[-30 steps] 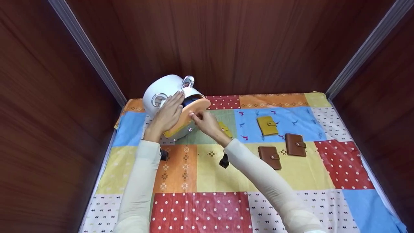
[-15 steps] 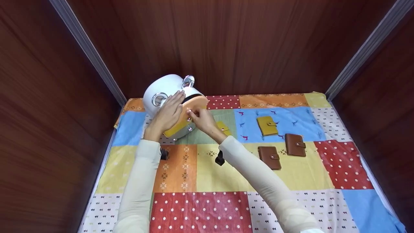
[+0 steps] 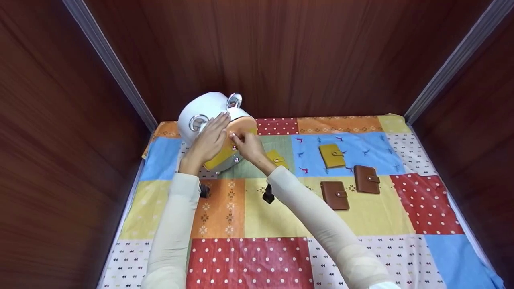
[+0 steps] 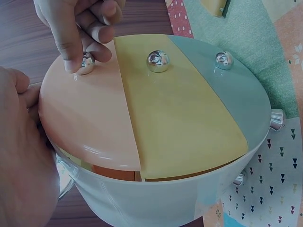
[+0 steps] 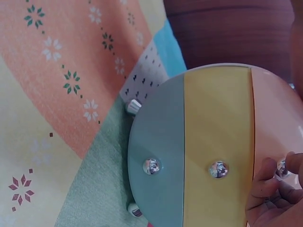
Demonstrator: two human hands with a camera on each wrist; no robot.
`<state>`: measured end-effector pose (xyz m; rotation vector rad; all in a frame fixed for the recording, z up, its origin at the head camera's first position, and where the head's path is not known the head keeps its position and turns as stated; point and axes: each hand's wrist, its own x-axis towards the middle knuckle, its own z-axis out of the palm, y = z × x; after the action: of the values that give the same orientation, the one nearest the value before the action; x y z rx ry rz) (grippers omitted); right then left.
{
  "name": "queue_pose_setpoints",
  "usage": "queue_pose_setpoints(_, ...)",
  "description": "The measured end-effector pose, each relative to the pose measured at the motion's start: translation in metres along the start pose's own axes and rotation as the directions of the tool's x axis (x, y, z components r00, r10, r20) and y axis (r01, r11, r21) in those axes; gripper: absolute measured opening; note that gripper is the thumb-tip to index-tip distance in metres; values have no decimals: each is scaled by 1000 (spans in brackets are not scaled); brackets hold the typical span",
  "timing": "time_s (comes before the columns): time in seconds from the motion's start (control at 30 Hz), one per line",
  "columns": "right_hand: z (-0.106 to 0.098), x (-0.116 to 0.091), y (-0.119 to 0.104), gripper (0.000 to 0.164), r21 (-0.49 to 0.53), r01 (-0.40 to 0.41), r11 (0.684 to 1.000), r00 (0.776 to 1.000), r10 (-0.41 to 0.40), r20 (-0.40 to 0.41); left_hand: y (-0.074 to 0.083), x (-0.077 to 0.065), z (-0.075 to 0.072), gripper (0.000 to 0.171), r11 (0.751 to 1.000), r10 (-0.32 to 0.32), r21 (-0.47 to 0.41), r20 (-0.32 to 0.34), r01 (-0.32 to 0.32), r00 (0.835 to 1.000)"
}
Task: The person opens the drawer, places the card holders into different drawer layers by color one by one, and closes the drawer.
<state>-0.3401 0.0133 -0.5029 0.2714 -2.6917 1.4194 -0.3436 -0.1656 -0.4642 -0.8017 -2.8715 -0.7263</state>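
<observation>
A white, rounded drawer box with chrome rings and feet lies tilted at the table's back left. Its oval face has an orange drawer front, a yellow drawer front and a green drawer front, each with a round chrome knob. My left hand rests on the white body beside the orange front, fingers straight. With thumb and fingers my right hand pinches the orange drawer's knob. In the left wrist view a narrow gap shows along that drawer's edge.
A yellow wallet lies just right of the box. Farther right are another yellow wallet and two brown wallets, one of them nearer me. A patchwork cloth covers the table. Dark wooden panels stand around it.
The orange drawer has moved inward, from standing out with a dark opening behind it to nearly level with the yellow front. My right hand moved with its knob; my left hand stayed.
</observation>
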Motion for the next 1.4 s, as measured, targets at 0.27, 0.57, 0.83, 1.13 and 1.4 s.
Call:
queue_pose_setpoints(0.27, 1, 3, -4, 34, -15, -6, 1000, 1000, 6, 3, 0, 0, 1, 54, 1000, 12, -10, -14, -12, 1000)
queue_pose_setpoints(0.57, 3, 4, -3, 33, 12, -37, 999, 999, 36, 23, 0, -1, 3, 55, 1000, -1, -8, -14, 1, 1000)
queue_pose_setpoints(0.83, 3, 4, -3, 33, 25, -35, 999, 999, 35, 26, 0, -1, 4, 56, 1000, -7, 3, -12, 7, 1000)
queue_pose_setpoints(1.13, 3, 3, 0, 35, 46, -34, 998, 999, 32, 38, 0, -3, 5, 56, 1000, -5, 23, -14, 6, 1000)
queue_pose_setpoints(1.4, 2, 2, 9, 51, 98, -29, 995, 998, 24, 58, -1, -2, 4, 57, 1000, -3, 29, -16, 4, 1000)
